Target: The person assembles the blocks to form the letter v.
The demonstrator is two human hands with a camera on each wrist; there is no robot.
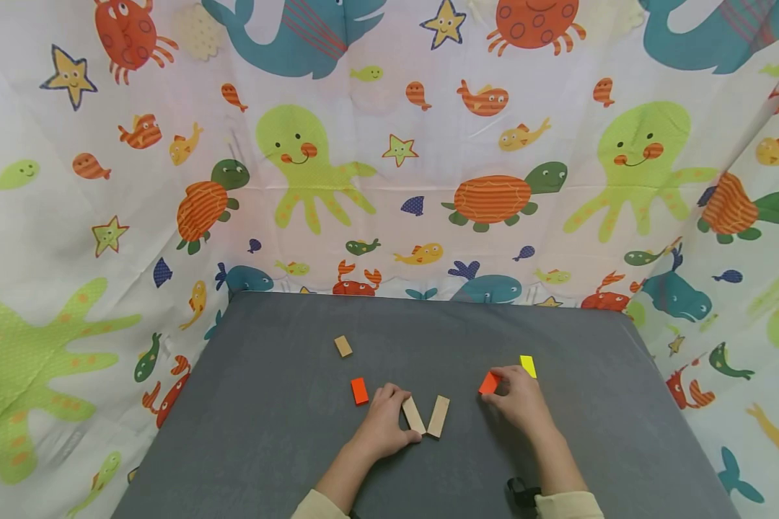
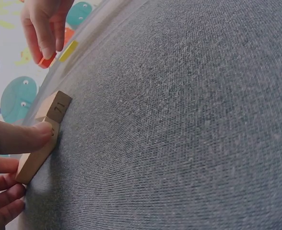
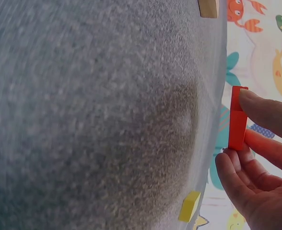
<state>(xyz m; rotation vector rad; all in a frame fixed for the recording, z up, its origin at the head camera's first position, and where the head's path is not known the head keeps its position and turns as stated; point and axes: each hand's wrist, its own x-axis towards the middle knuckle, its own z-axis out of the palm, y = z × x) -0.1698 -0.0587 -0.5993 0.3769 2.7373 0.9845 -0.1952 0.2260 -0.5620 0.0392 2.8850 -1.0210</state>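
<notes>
My left hand [image 1: 384,422] grips a plain wooden block [image 1: 413,415] lengthwise, thumb on its near end and fingers at its far end. A second wooden block [image 1: 438,417] lies beside it, and their near ends meet in a V. In the left wrist view this second block [image 2: 53,106] bears the printed number 71. My right hand [image 1: 519,398] pinches an orange-red block [image 1: 490,383] between thumb and fingers; the right wrist view shows the same red block [image 3: 237,119] raised over the grey cloth. Just behind that hand lies a yellow block [image 1: 528,365].
Another orange-red block [image 1: 360,391] lies left of my left hand, and a small wooden block [image 1: 342,346] sits farther back. The grey table [image 1: 266,404] ends at a curtain [image 1: 396,209] printed with sea animals. A black strap [image 1: 523,493] is at the right wrist.
</notes>
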